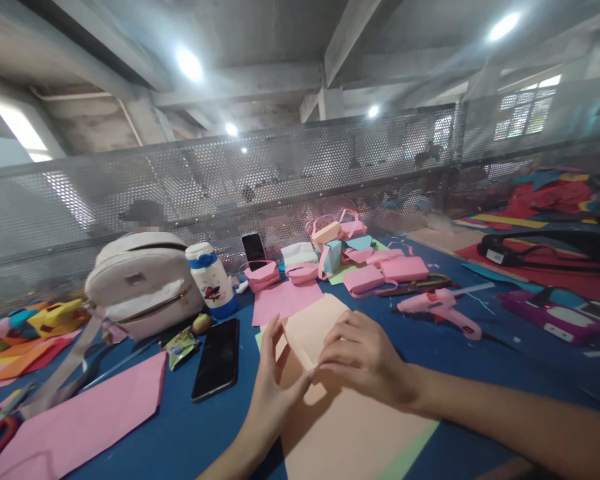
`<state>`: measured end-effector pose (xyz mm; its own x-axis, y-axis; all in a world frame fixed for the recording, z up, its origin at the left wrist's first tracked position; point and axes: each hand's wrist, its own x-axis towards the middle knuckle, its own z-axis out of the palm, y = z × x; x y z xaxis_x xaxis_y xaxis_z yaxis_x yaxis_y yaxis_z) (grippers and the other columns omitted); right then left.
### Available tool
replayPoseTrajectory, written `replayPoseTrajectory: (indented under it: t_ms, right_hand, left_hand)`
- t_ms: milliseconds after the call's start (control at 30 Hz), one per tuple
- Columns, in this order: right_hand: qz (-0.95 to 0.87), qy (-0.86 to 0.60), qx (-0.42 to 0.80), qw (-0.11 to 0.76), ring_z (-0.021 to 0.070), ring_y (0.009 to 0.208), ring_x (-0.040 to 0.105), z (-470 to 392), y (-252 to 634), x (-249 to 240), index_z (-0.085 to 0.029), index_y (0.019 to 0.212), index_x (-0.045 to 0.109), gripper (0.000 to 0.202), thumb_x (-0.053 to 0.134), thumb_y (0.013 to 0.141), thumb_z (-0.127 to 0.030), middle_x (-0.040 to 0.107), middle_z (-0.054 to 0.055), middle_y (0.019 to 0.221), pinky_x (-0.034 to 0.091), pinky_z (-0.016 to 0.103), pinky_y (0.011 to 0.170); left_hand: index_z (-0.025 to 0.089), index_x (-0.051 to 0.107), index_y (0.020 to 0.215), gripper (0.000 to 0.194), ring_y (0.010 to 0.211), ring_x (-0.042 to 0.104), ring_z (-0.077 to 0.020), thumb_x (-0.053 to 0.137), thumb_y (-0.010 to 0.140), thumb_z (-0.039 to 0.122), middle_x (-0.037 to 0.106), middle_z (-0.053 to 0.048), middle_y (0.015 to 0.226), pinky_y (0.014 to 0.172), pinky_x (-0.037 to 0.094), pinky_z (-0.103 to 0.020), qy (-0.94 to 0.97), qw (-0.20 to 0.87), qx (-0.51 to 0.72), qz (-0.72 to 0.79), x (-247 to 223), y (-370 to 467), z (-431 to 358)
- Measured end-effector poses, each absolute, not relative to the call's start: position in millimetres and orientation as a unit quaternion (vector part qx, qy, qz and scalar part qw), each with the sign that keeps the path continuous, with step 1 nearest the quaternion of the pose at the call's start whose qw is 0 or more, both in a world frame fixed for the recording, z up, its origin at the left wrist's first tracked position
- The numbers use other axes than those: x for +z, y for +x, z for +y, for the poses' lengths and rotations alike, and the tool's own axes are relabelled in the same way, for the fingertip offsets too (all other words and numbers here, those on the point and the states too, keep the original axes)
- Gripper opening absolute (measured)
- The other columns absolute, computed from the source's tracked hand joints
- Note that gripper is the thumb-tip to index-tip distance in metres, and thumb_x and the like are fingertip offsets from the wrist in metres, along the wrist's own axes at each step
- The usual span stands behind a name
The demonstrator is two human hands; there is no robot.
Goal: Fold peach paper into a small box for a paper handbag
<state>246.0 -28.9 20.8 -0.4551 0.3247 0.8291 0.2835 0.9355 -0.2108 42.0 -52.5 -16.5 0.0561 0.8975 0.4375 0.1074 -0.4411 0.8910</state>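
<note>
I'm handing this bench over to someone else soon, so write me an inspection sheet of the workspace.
Surface: blue tabletop, small white scraps near the pink glue gun.
Work in hand: folded peach paper, above a flat peach sheet.
Clutter: backpack, bottle and flat-lying phone left of the work; red-handled scissors at the left edge; small pink paper bags behind.
Hands: left hand and right hand both hold the folded paper.
Cables: dark cord from the glue gun's handle; its far end cannot be made out.
Surroundings: perforated metal screen behind; ceiling lights lit.
</note>
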Motion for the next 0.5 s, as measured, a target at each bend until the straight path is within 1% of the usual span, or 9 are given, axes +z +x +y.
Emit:
replayPoseTrajectory:
  t_ms: [167,500]
  right_hand:
    - [-0.853,-0.187,0.032,0.487,0.0178,0.081,0.051,-28.6,245.3,19.3,-0.02,0.085,0.069,0.005,0.07,0.089,-0.024,0.068,0.001,0.082,0.037,0.033,0.074]
    - [-0.856,-0.194,0.021,0.478,0.0179,0.082,0.053,-28.8,245.6,20.2,-0.02,0.084,0.069,0.01,0.065,0.092,-0.026,0.068,0.002,0.082,0.039,0.033,0.074]
  left_hand:
    - [0.034,0.026,0.145,0.08,0.145,0.023,-0.0303,0.073,0.081,0.035,0.029,-0.009,0.152,0.118,0.027,-0.051,0.639,0.354,0.558,0.394,-18.4,41.8,-50.8]
    - [0.032,0.027,0.145,0.083,0.145,0.025,-0.0302,0.076,0.078,0.037,0.031,-0.009,0.152,0.118,0.028,-0.048,0.63,0.362,0.563,0.394,-17.3,42.2,-51.1]
